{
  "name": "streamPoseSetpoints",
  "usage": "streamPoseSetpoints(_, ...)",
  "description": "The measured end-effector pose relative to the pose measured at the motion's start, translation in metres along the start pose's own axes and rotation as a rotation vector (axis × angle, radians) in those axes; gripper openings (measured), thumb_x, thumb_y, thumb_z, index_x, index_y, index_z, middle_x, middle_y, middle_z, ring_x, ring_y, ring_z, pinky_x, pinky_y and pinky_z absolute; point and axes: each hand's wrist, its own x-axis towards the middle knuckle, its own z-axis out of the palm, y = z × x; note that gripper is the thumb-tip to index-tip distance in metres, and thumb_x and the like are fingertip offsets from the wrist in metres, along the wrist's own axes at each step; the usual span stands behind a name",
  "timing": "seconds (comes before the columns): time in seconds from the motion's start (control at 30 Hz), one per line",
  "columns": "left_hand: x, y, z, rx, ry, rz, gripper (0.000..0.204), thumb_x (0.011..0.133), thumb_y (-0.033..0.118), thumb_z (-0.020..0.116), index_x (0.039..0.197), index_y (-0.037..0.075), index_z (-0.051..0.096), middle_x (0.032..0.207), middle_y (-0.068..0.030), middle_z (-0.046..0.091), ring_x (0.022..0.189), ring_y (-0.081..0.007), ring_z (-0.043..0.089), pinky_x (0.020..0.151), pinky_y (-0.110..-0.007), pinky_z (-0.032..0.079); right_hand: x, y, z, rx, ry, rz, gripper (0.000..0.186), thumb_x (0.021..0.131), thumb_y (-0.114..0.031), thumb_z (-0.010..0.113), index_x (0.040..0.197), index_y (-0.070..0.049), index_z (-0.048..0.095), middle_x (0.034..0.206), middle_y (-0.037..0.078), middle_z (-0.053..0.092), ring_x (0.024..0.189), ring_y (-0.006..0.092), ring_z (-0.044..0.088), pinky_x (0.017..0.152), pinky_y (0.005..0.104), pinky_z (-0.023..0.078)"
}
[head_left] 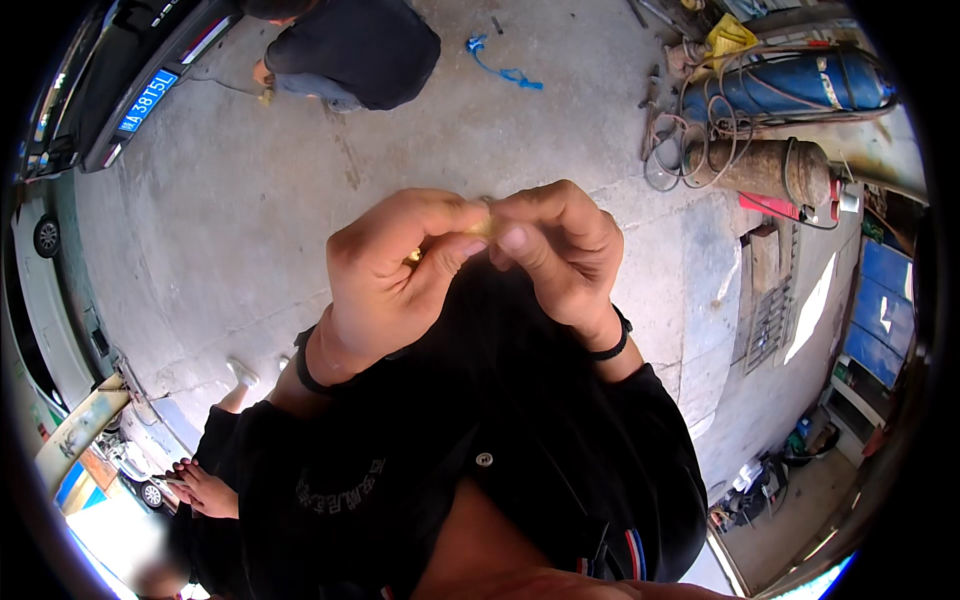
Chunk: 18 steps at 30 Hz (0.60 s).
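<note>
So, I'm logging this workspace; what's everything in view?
Small piece: 1, yellowish, centre
Car: 1, black, upper left
Vehicle: 1, whitish, left edge
Crouching person: 1, dark-clothed, top left
Second person: 1, dark-clothed, lower left
Cord: 1, blue, near top
Cylinders: 2, blue and brown, upper right
Hoses: count unclear, brownish, by cylinders
Grate: 1, grey, right
Clutter: uncountable, mixed, lower right
Floor: 1, grey, middle
Own shirt: 1, black, below
Left hand: 1, black wristband, pinching piece, centre
Right hand: 1, black wristband, pinching piece, centre

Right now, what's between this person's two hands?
In the head view, a small, blurred yellowish piece lies between the left hand and right hand; its shape is unclear.
</note>
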Motion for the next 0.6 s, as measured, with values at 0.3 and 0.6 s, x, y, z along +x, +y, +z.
streamPoseSetpoints(0.3,0.001,0.001,-0.01,-0.443,-0.029,-0.237,0.022,0.095,-0.007,0.069,0.116,-0.007,0.064,0.1,-0.0124,0.073,0.089,-0.013,0.07,0.074,-0.025,0.056,0.006,-0.008,0.006,0.242,-0.036,0.076,0.028,0.103,-0.013,0.064,0.125,0.004,0.061,0.094,0.01,0.072,0.074,0.0111,0.066,0.066,0.0238,0.055)
streamPoseSetpoints(0.6,0.005,0.069,-0.048,-0.54,-0.359,0.23,0.022,0.087,0.009,0.081,0.105,-0.002,0.075,0.093,-0.0152,0.076,0.068,-0.0148,0.072,0.055,-0.025,0.055,-0.001,-0.015,0.001,0.178,-0.133,-0.107,0.032,0.105,-0.02,0.062,0.121,0.007,0.06,0.092,0.014,0.072,0.071,0.0136,0.068,0.065,0.0248,0.055)
